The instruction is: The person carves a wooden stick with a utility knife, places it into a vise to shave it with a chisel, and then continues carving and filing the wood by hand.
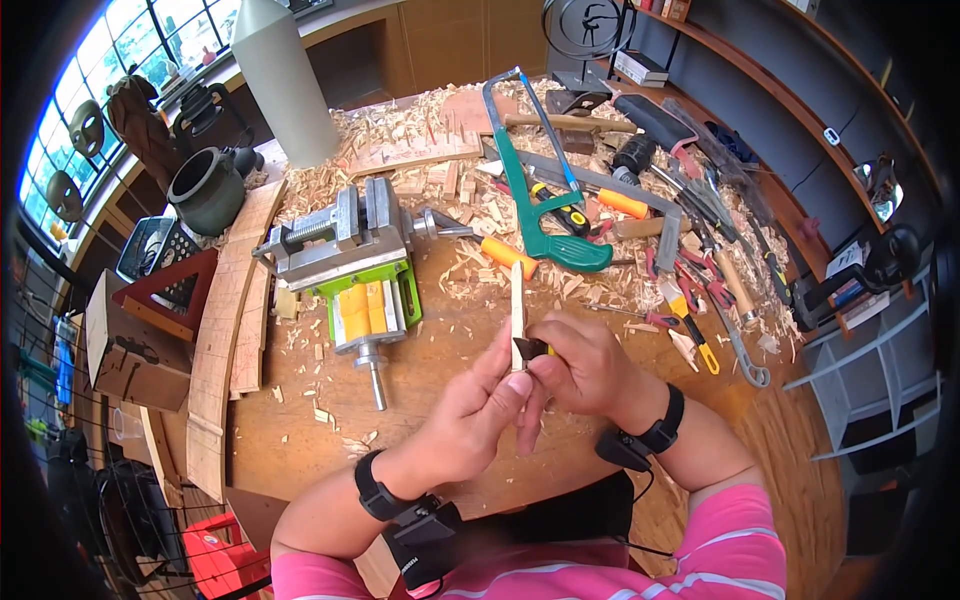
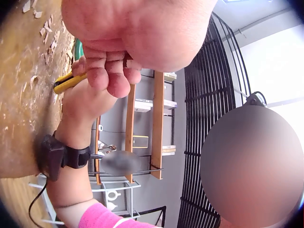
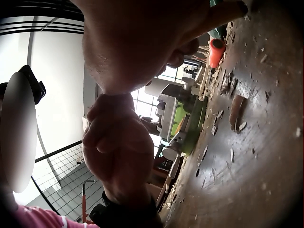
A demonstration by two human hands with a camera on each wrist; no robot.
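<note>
In the head view a slim pale wooden stick stands nearly upright above the bench, gripped low down by the left hand. Against its lower part lies the dark blade of a knife, whose handle the right hand grips. The two hands meet at the stick. The left wrist view shows the curled fingers of the left hand and a yellow and black handle by the right hand. Seen from the right wrist, both hands are dim and the stick is hidden.
A vise on a green base stands left of the hands. Beyond them lie a green hacksaw, orange-handled tools, pliers and a yellow cutter among wood shavings. Long boards line the bench's left side.
</note>
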